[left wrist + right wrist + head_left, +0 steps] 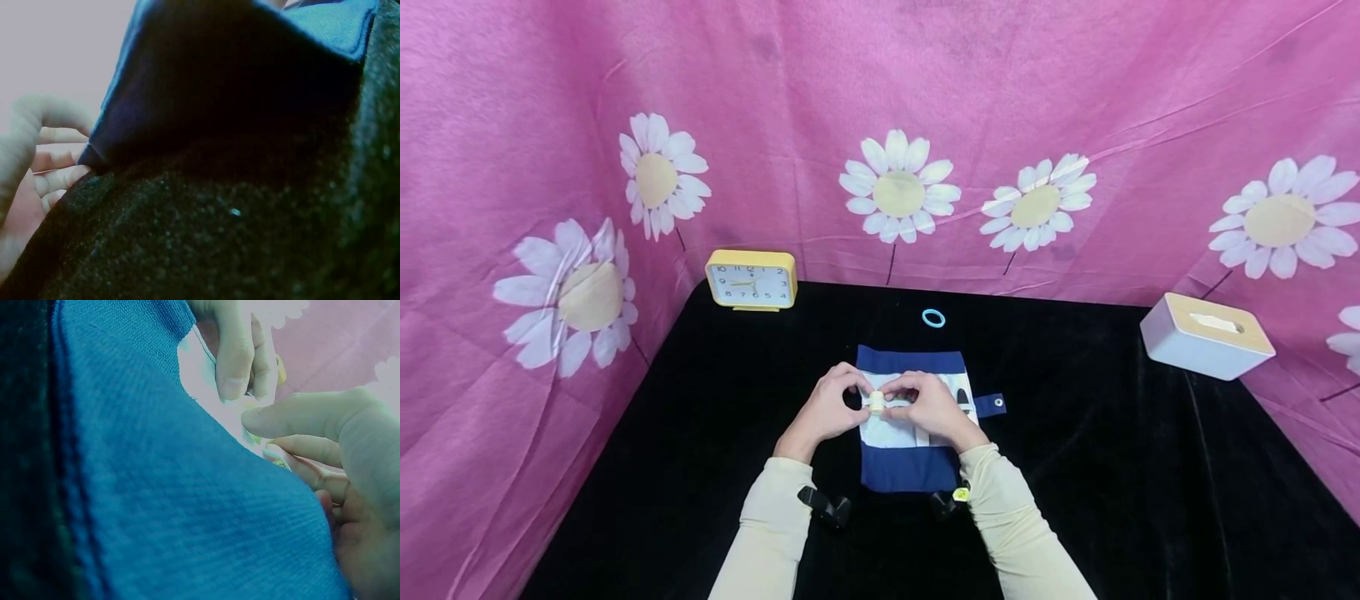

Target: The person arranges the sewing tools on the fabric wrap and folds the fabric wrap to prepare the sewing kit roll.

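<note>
A navy and white fabric roll-up pouch (910,471) lies unrolled on the black cloth. Over its left part, a small pale yellow cylinder (877,402) sits at a white band (897,403) that runs across the white panel. My left hand (826,410) pinches the cylinder from the left with thumb and forefinger. From the right, my right hand (934,408) holds it too, thumb and fingertips at its side. In the right wrist view the pouch's blue edge (187,506) hides part of the fingers. A dark slim item (962,398) is tucked under the band at the right.
The pouch's snap strap (991,405) sticks out to the right. Behind the pouch lies a light blue ring (933,318). A yellow clock (752,280) stands at the back left, a tissue box (1206,336) at the far right. Pink flowered cloth (970,100) hangs behind.
</note>
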{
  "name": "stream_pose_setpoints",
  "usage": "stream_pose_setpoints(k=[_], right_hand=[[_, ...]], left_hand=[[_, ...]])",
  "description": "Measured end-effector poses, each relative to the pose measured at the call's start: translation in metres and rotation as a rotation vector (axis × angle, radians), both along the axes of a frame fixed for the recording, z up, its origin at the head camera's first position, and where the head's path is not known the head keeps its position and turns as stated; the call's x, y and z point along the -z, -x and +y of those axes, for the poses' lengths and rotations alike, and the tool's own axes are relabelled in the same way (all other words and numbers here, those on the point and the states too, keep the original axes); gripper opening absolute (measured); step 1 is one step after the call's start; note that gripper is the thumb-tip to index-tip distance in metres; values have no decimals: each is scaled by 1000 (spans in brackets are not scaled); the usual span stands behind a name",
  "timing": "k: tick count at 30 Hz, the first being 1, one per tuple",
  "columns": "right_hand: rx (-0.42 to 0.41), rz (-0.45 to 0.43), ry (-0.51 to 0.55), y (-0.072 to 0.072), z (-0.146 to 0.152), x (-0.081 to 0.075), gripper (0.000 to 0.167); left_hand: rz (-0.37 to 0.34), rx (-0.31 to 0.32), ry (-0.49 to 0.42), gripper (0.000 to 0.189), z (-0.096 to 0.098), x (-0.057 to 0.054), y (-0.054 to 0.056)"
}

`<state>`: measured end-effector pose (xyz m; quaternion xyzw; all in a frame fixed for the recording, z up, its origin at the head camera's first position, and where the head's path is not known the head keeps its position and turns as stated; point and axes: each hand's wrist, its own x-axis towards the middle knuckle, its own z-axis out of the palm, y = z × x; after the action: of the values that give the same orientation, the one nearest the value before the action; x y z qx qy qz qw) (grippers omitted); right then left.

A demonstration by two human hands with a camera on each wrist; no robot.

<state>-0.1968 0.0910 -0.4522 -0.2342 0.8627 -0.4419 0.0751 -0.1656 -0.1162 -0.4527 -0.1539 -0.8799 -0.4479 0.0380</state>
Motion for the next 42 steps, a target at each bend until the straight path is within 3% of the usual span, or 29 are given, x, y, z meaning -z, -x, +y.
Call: stream_pose_setpoints(k=[9, 15, 20, 25, 29, 33, 38, 42], right_hand=[[1, -9, 104, -9, 20, -12, 36], [106, -27, 180, -23, 41, -22, 27], [203, -85, 122, -44, 66, -23, 19], [335, -123, -4, -72, 89, -24, 20], [436, -131, -147, -94, 103, -25, 29], [481, -155, -229, -111, 111, -26, 37], [470, -179, -201, -120, 110, -25, 41], [463, -185, -177, -122, 108, -21, 42]], left_hand=[[26, 16, -38, 22, 7, 4, 2], [28, -11, -84, 23, 9, 4, 2], [60, -59, -134, 25, 10, 6, 2], [73, -146, -181, 31, 10, 11, 3], [20, -210, -212, 39, 8, 11, 3], [-55, -267, -213, 44, 8, 9, 7], [-135, -314, -184, 46, 8, 2, 15], [-175, -279, -175, 44, 8, -4, 23]])
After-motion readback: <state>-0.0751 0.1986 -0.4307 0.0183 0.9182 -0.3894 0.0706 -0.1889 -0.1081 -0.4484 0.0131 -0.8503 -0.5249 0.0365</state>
